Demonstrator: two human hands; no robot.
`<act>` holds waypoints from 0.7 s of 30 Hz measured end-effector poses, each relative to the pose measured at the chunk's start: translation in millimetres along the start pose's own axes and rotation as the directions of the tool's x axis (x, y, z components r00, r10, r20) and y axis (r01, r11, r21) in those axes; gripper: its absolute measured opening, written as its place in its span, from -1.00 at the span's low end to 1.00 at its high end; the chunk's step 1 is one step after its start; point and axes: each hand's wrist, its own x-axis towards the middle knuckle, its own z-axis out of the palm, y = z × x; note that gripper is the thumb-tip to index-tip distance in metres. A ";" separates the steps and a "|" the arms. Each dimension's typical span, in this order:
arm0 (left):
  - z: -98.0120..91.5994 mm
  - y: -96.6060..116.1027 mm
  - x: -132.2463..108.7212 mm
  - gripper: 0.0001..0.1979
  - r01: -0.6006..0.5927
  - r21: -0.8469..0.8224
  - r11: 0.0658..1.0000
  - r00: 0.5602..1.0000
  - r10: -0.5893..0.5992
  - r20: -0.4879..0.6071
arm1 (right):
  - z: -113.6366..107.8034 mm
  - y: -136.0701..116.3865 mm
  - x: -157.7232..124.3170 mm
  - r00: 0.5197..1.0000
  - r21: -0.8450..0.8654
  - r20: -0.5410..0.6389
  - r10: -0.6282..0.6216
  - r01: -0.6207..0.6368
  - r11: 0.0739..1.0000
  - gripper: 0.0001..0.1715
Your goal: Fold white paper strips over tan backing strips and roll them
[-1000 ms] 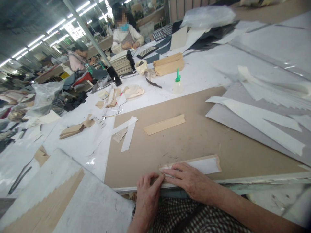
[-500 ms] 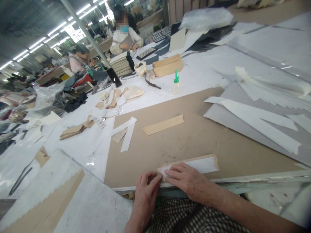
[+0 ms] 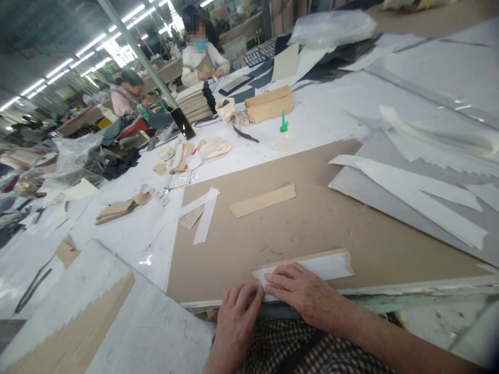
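A tan strip with a white strip (image 3: 331, 266) laid over it lies at the board's near edge, its tan border showing along the top and right end. My right hand (image 3: 302, 291) rests across its left part, fingers extended flat on the white face. Beside it, my left hand (image 3: 240, 306) is closed, with thumb and forefinger together at the strip's lower left edge; the fingertips partly hide that edge. Farther up the brown board (image 3: 312, 223) lies another tan strip (image 3: 263, 200), untouched by either hand.
White strips (image 3: 206, 213) lie left on the board, and more white pieces (image 3: 421, 192) on a grey sheet at right. A green-tipped glue bottle (image 3: 284, 135) stands behind. Stacked tan pieces (image 3: 268, 105) and a phone (image 3: 182, 123) sit farther back. A masked co-worker (image 3: 202, 62) sits across the table.
My left hand has shifted slightly down and right along the strip's near edge, its fingers drawn closer together. My right hand stays on the strip almost unmoved.
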 end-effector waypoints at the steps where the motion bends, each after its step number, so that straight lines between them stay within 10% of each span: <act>1: -0.8 -0.1 0.7 -0.62 0.026 -0.059 0.998 0.999 -0.027 -0.017 | 0.5 0.2 -0.1 1.000 -0.001 -0.001 0.002 -0.002 1.000 -0.63; 6: 1.6 -2.4 5.6 -0.63 0.192 -0.246 0.950 0.973 -0.216 -0.077 | 2.9 0.7 -2.4 1.000 -0.025 -0.022 0.006 -0.007 1.000 -0.62; 21: 7.4 -6.4 9.2 -0.61 0.130 -0.010 0.991 0.991 -0.130 0.005 | 5.2 -1.6 -0.9 0.998 -0.071 -0.061 0.018 -0.022 0.997 -0.68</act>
